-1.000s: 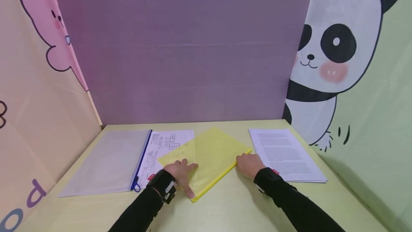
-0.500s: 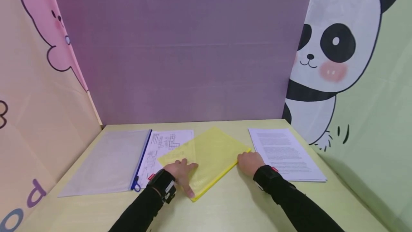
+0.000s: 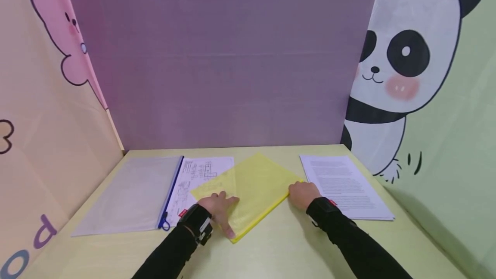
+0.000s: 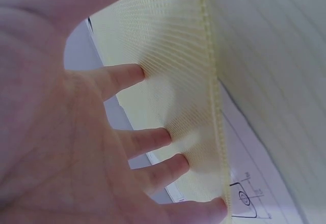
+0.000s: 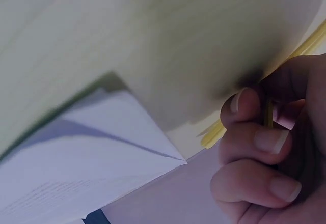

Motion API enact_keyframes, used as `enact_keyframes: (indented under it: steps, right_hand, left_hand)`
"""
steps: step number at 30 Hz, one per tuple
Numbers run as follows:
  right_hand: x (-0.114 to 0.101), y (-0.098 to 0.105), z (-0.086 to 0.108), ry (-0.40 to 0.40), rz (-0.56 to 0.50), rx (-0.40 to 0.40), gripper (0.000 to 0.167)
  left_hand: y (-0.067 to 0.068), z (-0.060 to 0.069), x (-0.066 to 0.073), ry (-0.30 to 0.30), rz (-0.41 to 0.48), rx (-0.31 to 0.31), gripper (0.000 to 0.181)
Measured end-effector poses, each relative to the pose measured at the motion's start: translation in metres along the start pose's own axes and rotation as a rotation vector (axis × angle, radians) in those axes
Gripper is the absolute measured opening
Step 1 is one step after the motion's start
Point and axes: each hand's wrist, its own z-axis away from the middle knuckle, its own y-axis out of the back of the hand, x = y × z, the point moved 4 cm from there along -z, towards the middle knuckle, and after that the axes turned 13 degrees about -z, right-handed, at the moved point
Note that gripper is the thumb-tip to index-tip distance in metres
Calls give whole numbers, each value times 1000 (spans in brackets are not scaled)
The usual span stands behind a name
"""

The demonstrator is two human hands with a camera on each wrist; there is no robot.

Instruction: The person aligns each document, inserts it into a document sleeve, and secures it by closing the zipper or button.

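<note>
A yellow mesh zip pouch lies slanted on the table, its zipper edge toward the person. My left hand rests on its left part with fingers spread; in the left wrist view the fingertips press the mesh, and the thumb lies at the near corner. At the zipper's far right end, the curled fingers of my right hand pinch a thin yellow zipper pull, mostly hidden in the grip. The yellow zipper edge runs past on both sides of that hand.
A translucent pouch with a blue zipper lies at the left. A sheet with drawings lies beside it, partly under the yellow pouch. Printed papers lie on the right, close to my right hand. A purple backdrop stands behind the table.
My right hand has slid slightly to the right along the zipper edge, toward the pouch's right corner. The left hand and the pouch have stayed in place.
</note>
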Motion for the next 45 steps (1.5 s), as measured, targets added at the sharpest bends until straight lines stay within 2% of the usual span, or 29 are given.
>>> enact_keyframes:
  steps: [4,16,26,29,34,45]
  right_hand:
    - [3,1,-2,-28,-12,-27,20]
    - [14,4,-6,-39,-23,15,21]
    - [11,8,-9,-29,-13,1,22]
    - [11,9,-11,-24,-16,22,23]
    - [14,5,-10,-33,-12,51,24]
    - [24,-2,-11,-57,15,50,23]
  left_hand:
    - [1,0,0,7,3,-9,107]
    - [2,0,0,14,10,-16,107]
    - [4,1,-2,22,26,0,106]
    - [4,2,-2,26,28,6,106]
    - [1,1,-1,16,35,-2,105]
    - [0,1,0,15,19,-7,106]
